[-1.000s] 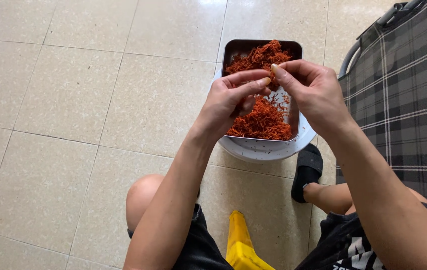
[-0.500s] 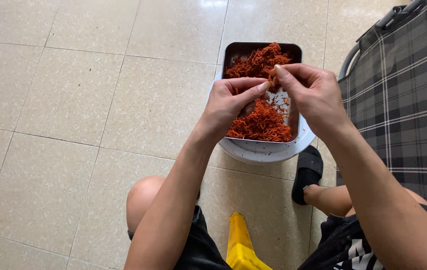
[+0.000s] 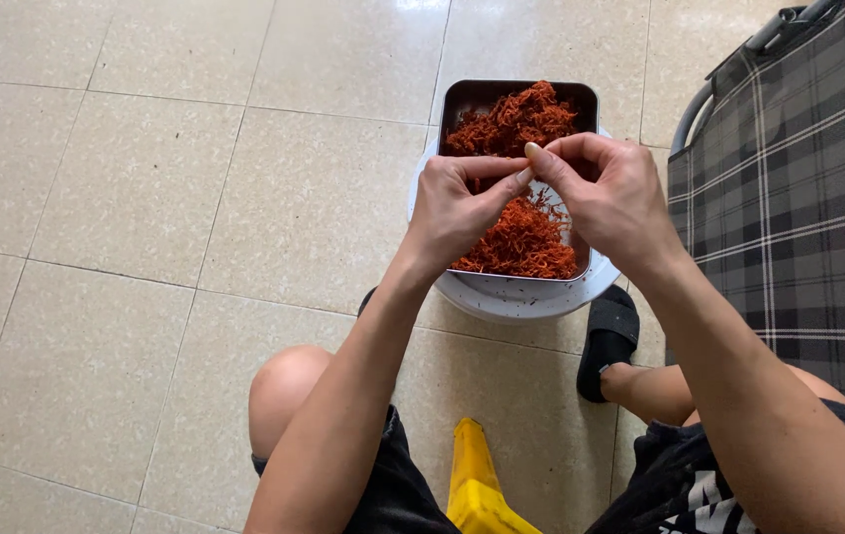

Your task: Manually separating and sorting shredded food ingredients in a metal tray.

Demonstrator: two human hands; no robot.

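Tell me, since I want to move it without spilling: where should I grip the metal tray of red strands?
Probably by the long side walls of the metal tray, one hand from each side. The strands are heaped along its middle, and it rests on a round white basin, so its upright rim stands free. The left hand and right hand hover above it.

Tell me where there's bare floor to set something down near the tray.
Bare tile floor lies left of the metal tray, and beyond it. Crowded: right of the tray by the plaid chair, and near the knees around the black sandal and yellow object.
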